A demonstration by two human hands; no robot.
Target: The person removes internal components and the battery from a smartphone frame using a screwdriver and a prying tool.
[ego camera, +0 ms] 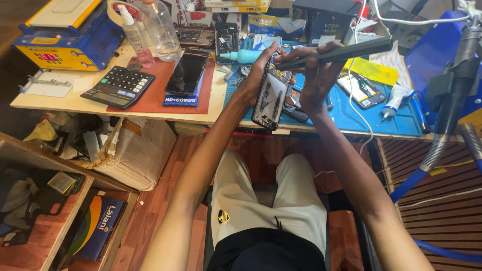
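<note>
My left hand (260, 70) grips an opened phone (271, 100) by its upper end, holding it upright above the near edge of the blue work mat (351, 113). The phone's inner parts show at the top. My right hand (314, 75) holds a long dark pen-shaped tool (336, 52) with its tip against the top of the phone. The tool's handle points up and to the right.
The wooden table (70, 103) carries a black calculator (118, 86), a dark phone (187, 73) on a red mat, clear bottles (159, 27), a blue machine (65, 32), a teal tube (241, 56) and a white tube (394, 100). A cardboard box (143, 150) sits below left. A hose arm (447, 110) stands at the right.
</note>
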